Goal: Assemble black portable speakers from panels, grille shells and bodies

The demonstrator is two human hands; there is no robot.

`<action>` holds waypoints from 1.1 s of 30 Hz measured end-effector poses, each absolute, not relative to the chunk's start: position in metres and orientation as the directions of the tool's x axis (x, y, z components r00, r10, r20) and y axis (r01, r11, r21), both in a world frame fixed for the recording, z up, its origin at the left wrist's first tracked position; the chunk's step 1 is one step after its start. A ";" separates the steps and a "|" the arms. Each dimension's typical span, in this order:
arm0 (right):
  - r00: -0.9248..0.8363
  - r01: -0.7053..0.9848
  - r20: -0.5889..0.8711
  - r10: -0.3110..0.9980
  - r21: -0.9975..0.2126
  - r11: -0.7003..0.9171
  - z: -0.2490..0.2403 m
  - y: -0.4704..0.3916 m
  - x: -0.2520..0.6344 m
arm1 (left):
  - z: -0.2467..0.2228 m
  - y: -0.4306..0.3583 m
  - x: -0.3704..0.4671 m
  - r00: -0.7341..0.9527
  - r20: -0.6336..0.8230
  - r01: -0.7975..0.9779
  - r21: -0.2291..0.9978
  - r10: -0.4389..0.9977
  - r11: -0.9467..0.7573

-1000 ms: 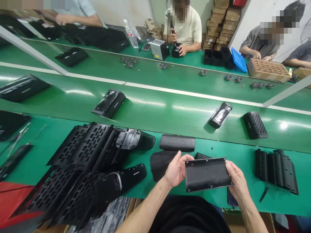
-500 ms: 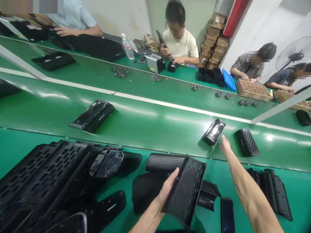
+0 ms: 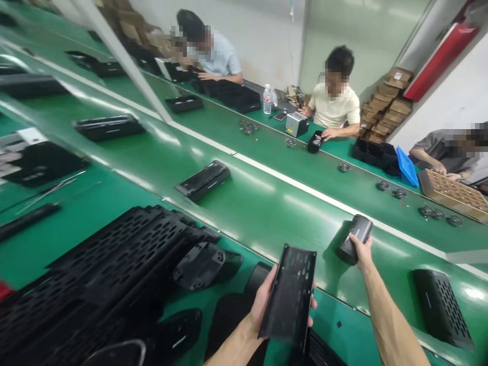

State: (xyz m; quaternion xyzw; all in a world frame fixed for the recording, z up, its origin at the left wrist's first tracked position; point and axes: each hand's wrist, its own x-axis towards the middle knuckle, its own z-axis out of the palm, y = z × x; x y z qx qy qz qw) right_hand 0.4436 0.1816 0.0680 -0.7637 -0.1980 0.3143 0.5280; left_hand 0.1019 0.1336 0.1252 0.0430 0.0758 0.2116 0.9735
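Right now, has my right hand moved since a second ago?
Yes: from the panel, your right hand has moved outward toward the white rail, and now grips a black case.

Black is shown at five o'clock by the panel (image 3: 285,300) held in the left grip (image 3: 265,297), patterned with elongated slots along its far and right side. A greyish-black casing (image 3: 358,231), marked with small pale lettering, is framed at four o'clock in the right grip (image 3: 362,249). Black is repeated at eight o'clock in a stack of panels (image 3: 127,236), patterned with rows of slots. Green is spread across the worktop (image 3: 114,193) and the long lane (image 3: 259,213), edged by a white strip (image 3: 290,183). Bright blue is supplied at three o'clock by a tray (image 3: 407,166).
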 end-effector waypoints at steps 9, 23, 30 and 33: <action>0.544 -0.370 -0.512 0.665 -0.858 -0.357 0.161 0.101 0.398 | 0.116 0.117 0.112 0.877 -0.071 -0.470 0.078 0.476 0.879; 0.276 0.759 -0.060 0.959 -0.598 -0.256 0.296 -0.002 0.281 | 0.146 0.069 0.143 0.736 0.128 -0.673 0.247 0.665 0.697; 0.221 0.839 -0.002 0.975 -0.509 -0.191 0.301 -0.012 0.263 | 0.163 0.060 0.140 0.690 0.134 -0.718 0.248 0.712 0.650; 0.228 0.853 0.029 0.973 -0.488 -0.185 0.300 -0.014 0.258 | 0.170 0.061 0.139 0.666 0.152 -0.742 0.240 0.731 0.626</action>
